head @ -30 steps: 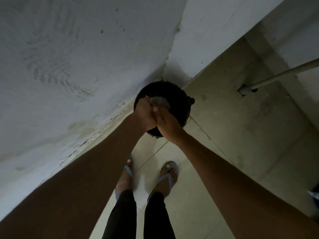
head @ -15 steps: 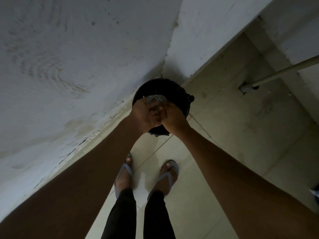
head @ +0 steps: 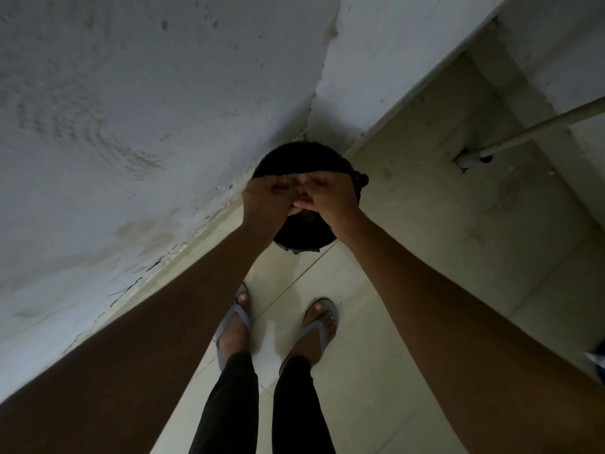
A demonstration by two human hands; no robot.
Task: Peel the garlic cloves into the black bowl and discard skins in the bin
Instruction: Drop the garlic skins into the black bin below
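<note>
While both arms reach forward and down, the left hand (head: 271,199) and right hand (head: 327,198) meet directly above the round black bin (head: 284,162), which stands on the pale tiled floor (head: 409,257) in the corner where two white plastered walls (head: 131,109) join. Fingers of both hands are curled inward and touch each other at the tips. Whether they pinch any garlic skin cannot be told; light is dim and nothing is resolved between them. Bin interior is dark, contents not discernible. Near the viewer, two feet in grey flip-flops (head: 234,326) stand on the tiles. To the far right, a ribbed grey hose (head: 530,131) runs to a floor fitting.
</note>
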